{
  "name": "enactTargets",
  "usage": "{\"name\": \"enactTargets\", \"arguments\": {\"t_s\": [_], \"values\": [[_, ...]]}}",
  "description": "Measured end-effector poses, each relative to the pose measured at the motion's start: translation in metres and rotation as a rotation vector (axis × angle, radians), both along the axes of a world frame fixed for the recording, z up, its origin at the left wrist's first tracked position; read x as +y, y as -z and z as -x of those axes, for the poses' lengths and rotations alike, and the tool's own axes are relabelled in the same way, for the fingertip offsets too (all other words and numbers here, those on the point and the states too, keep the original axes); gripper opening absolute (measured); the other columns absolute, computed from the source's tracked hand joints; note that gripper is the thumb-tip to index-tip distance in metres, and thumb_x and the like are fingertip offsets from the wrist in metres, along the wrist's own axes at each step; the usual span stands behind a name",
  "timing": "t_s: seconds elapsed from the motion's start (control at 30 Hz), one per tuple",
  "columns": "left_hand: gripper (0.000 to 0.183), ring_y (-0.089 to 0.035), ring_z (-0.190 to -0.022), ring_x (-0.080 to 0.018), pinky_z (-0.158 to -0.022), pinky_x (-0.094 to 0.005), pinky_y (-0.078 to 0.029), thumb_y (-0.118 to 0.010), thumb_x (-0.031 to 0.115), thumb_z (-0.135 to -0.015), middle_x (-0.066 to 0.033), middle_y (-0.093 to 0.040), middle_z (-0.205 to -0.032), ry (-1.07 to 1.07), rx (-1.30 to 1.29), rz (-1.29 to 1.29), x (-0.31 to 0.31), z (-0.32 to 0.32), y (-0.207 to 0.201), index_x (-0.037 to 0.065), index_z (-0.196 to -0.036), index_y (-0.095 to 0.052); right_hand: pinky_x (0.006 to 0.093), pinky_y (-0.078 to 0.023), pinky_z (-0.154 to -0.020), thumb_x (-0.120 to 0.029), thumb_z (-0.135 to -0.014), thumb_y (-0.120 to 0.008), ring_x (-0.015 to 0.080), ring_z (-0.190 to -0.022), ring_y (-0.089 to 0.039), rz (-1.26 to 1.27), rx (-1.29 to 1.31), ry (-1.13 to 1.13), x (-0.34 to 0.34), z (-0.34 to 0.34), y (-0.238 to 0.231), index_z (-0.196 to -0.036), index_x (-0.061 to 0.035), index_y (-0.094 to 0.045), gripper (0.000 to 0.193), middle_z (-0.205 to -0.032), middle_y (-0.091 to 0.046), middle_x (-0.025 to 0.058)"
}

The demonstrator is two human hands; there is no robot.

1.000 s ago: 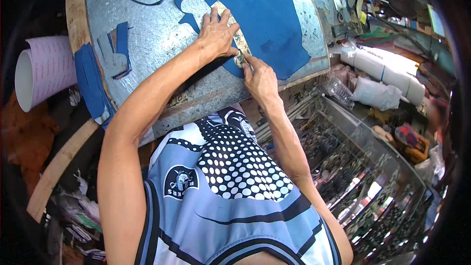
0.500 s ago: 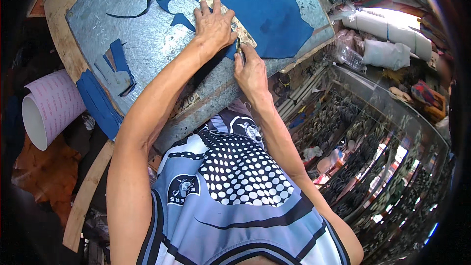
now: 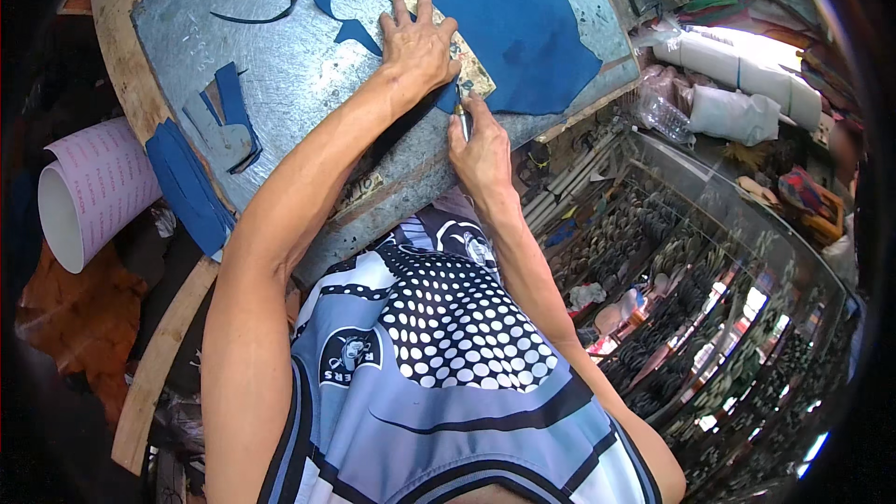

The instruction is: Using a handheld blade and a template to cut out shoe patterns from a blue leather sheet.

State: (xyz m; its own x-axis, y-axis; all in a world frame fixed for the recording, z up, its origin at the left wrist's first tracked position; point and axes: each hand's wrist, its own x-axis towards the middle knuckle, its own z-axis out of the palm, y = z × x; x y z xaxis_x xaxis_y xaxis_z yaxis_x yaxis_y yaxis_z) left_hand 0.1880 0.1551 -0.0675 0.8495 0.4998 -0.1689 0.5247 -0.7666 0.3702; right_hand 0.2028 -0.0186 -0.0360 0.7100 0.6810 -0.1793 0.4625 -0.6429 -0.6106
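Observation:
A large blue sheet (image 3: pixel 532 47), which looks like leather, lies across the far part of a scratched metal-topped work table (image 3: pixel 280 65). On the sheet's near left edge rests a worn beige flat template (image 3: pixel 478 75). Pressing on that template is my left hand (image 3: pixel 418 47), its fingers stretched out and spread. My right hand (image 3: pixel 483 154) is closed around a slim craft knife (image 3: pixel 463 118) with a metal handle. The knife's tip is at the template's near edge, close to my left thumb, where the blade itself is hard to make out.
Blue offcuts (image 3: pixel 238 117) and a curled strip (image 3: pixel 257 19) lie on the metal top. Stacked blue pieces (image 3: pixel 182 182) hang over the table's left edge, beside a white roll (image 3: pixel 65 215). Wrapped rolls (image 3: pixel 737 112) and a glass-topped case (image 3: pixel 728 187) stand at the right.
My right hand has drawn the knife slightly nearer to me along the template's edge. The left hand stays on the template; the whole view has shifted slightly.

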Motion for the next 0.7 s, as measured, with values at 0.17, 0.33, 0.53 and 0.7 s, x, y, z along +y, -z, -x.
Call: {"name": "enactTargets", "arguments": {"t_s": [0.17,0.33,0.53,0.7], "values": [[0.054,-0.033,-0.135,-0.0571,-0.100,-0.0691,-0.036,-0.077,0.043,-0.076,-0.0272,-0.039,-0.148,-0.001,0.015,-0.006,0.001,0.000,-0.001,0.015,-0.121,-0.064,0.0468,-0.052,-0.092,-0.013,-0.091,-0.060,0.0431,-0.108,-0.064,0.023,0.036,-0.020,-0.003,-0.005,-0.006,-0.130,0.0055,-0.055,0.044,-0.117,-0.066,0.0276],[0.055,-0.035,-0.135,-0.0557,-0.100,-0.0683,-0.037,-0.078,0.042,-0.076,-0.0250,-0.039,-0.147,-0.017,0.002,-0.007,-0.001,-0.001,-0.002,0.016,-0.121,-0.064,0.0460,-0.052,-0.091,-0.015,-0.091,-0.060,0.0415,-0.106,-0.066,0.053,0.003,-0.121,-0.011,-0.014,-0.003,-0.133,0.0037,-0.053,0.047,-0.116,-0.068,0.0235],[0.057,-0.035,-0.137,-0.0541,-0.102,-0.0678,-0.037,-0.080,0.043,-0.075,-0.0248,-0.038,-0.150,-0.048,0.028,0.002,0.000,0.000,-0.004,0.017,-0.123,-0.064,0.0461,-0.052,-0.091,-0.016,-0.091,-0.059,0.0398,-0.107,-0.065,0.129,0.014,-0.257,-0.016,-0.032,-0.009,-0.135,-0.0017,-0.051,0.047,-0.118,-0.069,0.0186],[0.058,-0.034,-0.138,-0.0518,-0.104,-0.0675,-0.037,-0.082,0.042,-0.074,-0.0242,-0.039,-0.150,-0.060,0.025,0.005,-0.002,0.002,-0.006,0.018,-0.124,-0.065,0.0466,-0.051,-0.090,-0.016,-0.091,-0.058,0.0398,-0.106,-0.065,0.137,0.025,-0.390,-0.018,-0.050,-0.017,-0.135,-0.0065,-0.052,0.045,-0.118,-0.069,0.0166]]}}
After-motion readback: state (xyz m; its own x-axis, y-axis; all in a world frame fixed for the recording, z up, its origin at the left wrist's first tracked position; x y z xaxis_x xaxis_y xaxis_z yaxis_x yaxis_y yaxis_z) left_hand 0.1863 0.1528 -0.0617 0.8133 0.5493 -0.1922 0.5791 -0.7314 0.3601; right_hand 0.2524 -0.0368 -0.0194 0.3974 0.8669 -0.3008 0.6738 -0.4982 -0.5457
